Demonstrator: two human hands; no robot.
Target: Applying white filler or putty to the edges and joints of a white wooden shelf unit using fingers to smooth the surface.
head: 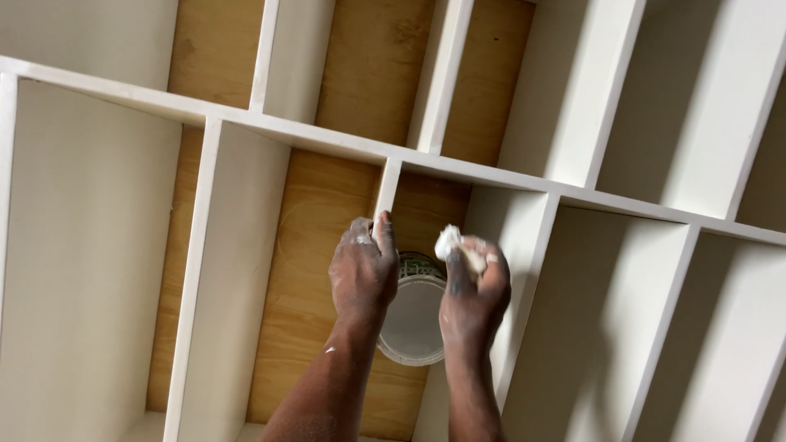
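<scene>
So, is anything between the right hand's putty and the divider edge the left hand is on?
Nothing visible. The right hand holds a white lump of putty just right of the divider, with only open air between them. The left hand grips the divider's edge; the tub sits lower, behind both hands.

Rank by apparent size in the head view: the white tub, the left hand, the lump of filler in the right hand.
1. white tub, partly hidden
2. left hand, nearer the camera, so unsure
3. lump of filler
</scene>
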